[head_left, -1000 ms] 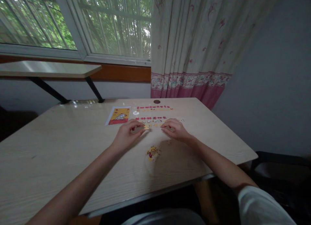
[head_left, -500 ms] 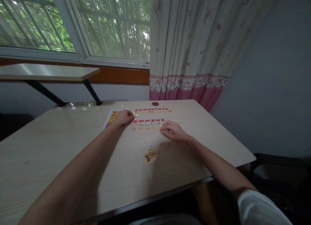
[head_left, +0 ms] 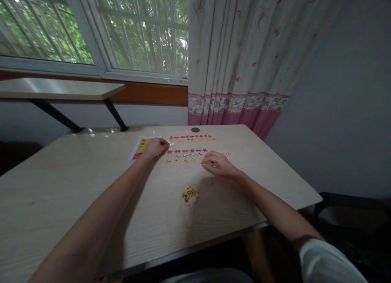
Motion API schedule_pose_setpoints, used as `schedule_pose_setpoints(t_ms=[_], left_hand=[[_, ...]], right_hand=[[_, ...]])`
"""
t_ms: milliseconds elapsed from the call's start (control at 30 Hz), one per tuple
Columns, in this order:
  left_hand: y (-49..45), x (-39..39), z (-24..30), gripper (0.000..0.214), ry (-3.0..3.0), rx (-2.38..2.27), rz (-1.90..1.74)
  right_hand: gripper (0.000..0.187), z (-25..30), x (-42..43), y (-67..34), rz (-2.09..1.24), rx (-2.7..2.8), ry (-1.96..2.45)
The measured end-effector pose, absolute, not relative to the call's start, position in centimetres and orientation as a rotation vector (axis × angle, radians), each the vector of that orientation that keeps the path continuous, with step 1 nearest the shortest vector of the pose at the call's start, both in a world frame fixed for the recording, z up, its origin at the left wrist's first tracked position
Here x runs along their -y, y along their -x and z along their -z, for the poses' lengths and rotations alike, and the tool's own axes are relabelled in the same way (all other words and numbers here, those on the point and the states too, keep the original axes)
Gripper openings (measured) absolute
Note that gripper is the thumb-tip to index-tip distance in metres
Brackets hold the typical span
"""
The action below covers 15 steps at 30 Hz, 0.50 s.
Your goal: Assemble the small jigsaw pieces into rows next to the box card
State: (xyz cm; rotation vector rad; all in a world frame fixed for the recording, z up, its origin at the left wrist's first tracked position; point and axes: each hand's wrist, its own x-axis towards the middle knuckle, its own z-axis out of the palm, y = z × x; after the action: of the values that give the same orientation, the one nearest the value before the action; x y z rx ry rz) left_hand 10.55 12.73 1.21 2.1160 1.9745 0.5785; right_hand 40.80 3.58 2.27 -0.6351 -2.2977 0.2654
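My left hand (head_left: 156,147) is closed in a pinch at the left end of the rows, its fingertips on a small pale-yellow puzzle piece (head_left: 171,144). Under that hand lies a printed picture sheet (head_left: 134,151) in yellow and red, partly covered. Rows of jigsaw pieces stretch to the right: a red row (head_left: 194,137) at the back, and another red row (head_left: 186,151) nearer with yellow and white ones below. My right hand (head_left: 219,164) rests at the right end of the nearest row (head_left: 185,161), thumb and forefinger together; whatever they hold is too small to make out.
A small heap of loose pieces (head_left: 188,196) lies nearer me, with a single pale piece (head_left: 209,182) to its right. A round dark disc (head_left: 195,129) is at the table's back edge. A raised shelf (head_left: 61,89) stands at the back left.
Both hands stay almost where they were. My left hand has shifted very slightly at the row's left end; the pieces look the same.
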Motion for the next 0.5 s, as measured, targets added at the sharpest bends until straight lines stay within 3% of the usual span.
schedule_pose_setpoints(t_ms=[500], left_hand=[[-10.63,-11.97,-1.73,0.032,-2.454,-1.929,-0.47]], right_hand=[[0.015,-2.42,-3.65,-40.93,-0.267,2.32,0.635]])
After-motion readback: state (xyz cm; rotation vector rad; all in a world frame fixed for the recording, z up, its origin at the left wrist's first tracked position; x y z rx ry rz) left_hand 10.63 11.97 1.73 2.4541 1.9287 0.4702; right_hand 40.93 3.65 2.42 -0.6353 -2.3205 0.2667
